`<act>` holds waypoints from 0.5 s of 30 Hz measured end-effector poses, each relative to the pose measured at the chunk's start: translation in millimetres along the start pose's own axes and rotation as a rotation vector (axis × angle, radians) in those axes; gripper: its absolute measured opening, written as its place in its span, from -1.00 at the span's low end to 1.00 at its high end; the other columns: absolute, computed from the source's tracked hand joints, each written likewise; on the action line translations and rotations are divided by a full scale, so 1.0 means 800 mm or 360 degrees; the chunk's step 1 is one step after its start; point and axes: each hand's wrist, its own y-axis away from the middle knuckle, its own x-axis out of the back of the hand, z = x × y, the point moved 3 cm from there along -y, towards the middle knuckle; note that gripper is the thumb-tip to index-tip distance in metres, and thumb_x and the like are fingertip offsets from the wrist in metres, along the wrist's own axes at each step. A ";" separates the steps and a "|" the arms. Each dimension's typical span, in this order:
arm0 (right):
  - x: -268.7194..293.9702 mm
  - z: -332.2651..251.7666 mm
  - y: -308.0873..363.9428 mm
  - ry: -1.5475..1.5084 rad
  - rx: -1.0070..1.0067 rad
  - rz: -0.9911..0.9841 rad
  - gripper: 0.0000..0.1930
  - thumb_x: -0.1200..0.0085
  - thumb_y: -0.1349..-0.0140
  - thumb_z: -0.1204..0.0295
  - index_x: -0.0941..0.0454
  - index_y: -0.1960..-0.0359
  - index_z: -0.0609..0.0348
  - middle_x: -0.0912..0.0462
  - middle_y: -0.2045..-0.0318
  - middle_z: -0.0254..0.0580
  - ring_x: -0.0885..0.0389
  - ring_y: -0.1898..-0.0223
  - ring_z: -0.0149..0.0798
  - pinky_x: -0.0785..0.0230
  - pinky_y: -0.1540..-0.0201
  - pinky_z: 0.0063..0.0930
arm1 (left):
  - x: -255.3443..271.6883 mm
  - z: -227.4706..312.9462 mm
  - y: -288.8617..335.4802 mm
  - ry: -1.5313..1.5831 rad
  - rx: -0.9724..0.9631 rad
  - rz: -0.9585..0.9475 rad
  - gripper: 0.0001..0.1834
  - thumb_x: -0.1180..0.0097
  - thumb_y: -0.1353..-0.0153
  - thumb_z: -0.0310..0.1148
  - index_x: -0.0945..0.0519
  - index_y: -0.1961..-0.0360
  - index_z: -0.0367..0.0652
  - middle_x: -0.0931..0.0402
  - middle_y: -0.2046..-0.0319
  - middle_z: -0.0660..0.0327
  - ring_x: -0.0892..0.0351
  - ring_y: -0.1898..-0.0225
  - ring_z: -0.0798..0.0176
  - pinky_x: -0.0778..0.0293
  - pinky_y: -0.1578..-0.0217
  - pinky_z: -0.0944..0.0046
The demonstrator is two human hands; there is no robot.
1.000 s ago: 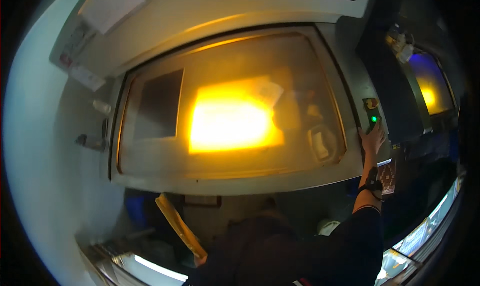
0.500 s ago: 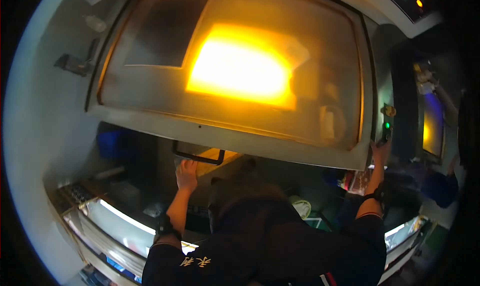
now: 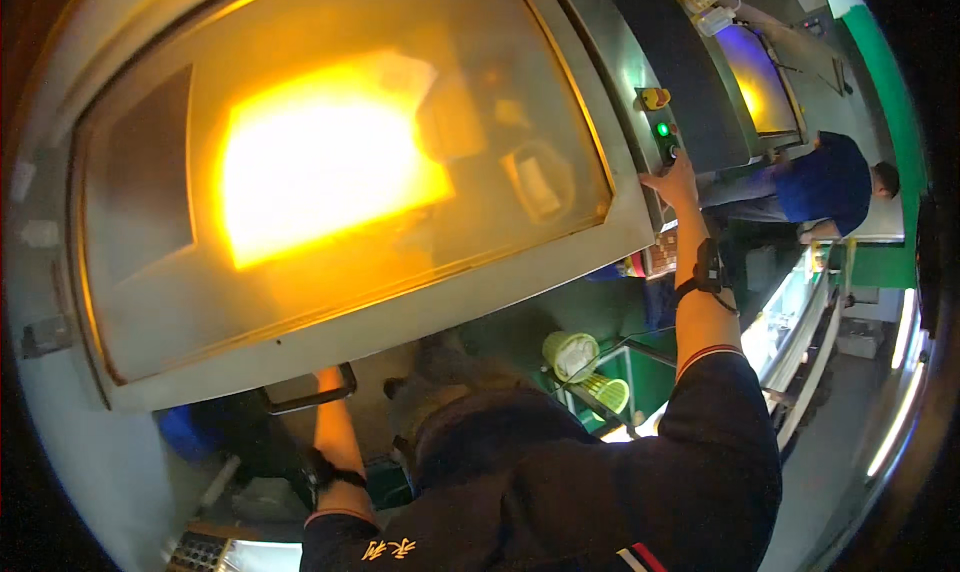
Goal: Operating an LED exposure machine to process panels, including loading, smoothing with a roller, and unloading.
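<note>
A large metal machine lid (image 3: 400,347) with a wide window (image 3: 330,302) spans the upper left, and bright yellow light glows behind the glass. A black bar handle (image 3: 305,402) is fixed at its front edge. My left hand (image 3: 328,380) reaches past the handle and under that edge; its fingers are hidden. At the machine's right side my right hand (image 3: 675,184) is at a small control panel, thumb spread away and a fingertip at a dark knob (image 3: 672,153). Above the knob are a lit green button (image 3: 662,130) and a red-and-yellow switch (image 3: 655,99).
A second machine with a glowing window (image 3: 755,82) stands at the right. A co-worker in a dark blue top (image 3: 825,182) is beside it. Green baskets (image 3: 572,356) sit low behind me, near a metal frame. A lit bench (image 3: 790,317) lies at the lower right.
My view has swung to the right, so the lid appears further left. My left hand has gone from beside the handle to under the lid's edge. My right hand has moved up to the knob.
</note>
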 end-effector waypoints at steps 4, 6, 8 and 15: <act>0.009 0.002 0.008 -0.0018 -0.0125 -0.0103 0.03 -0.41 0.12 0.02 -0.15 -0.33 0.31 -0.29 -0.26 0.22 -0.23 -0.31 0.20 -0.16 -0.32 -0.04 | 0.021 -0.018 0.096 0.0328 0.0225 0.0558 -0.13 -0.24 -0.11 -0.20 -0.11 -0.40 -0.18 0.04 -0.41 -0.11 0.10 -0.42 -0.22 0.06 -0.36 -0.18; -0.004 -0.011 0.019 0.0011 -0.0283 -0.0140 -0.04 -0.32 0.01 0.05 -0.11 -0.36 0.24 -0.21 -0.31 0.19 -0.13 -0.36 0.17 -0.05 -0.37 -0.03 | 0.051 -0.057 0.134 0.0520 0.0410 0.0481 0.00 -0.34 -0.02 -0.08 -0.11 -0.36 -0.39 0.06 -0.39 -0.25 0.18 -0.45 -0.22 0.15 -0.37 -0.23; -0.036 -0.057 0.039 -0.0045 -0.0185 -0.0026 -0.16 -0.17 -0.15 0.10 -0.08 -0.40 0.13 -0.09 -0.38 0.14 0.02 -0.43 0.17 0.12 -0.43 0.02 | 0.069 -0.139 0.153 0.0559 0.1055 0.0387 -0.03 -0.29 -0.09 -0.10 -0.08 -0.38 -0.37 0.14 -0.42 -0.22 0.18 -0.45 -0.21 0.18 -0.39 -0.16; -0.070 -0.340 0.315 -0.0569 0.0909 0.0156 -0.26 -0.18 -0.13 0.18 -0.20 -0.35 0.02 -0.05 -0.41 0.09 0.05 -0.43 0.20 0.17 -0.41 0.19 | 0.254 -0.366 0.121 0.0518 0.1287 0.1383 -0.14 -0.24 -0.17 -0.26 -0.08 -0.36 -0.42 0.00 -0.38 -0.23 0.10 -0.42 -0.21 0.12 -0.40 -0.05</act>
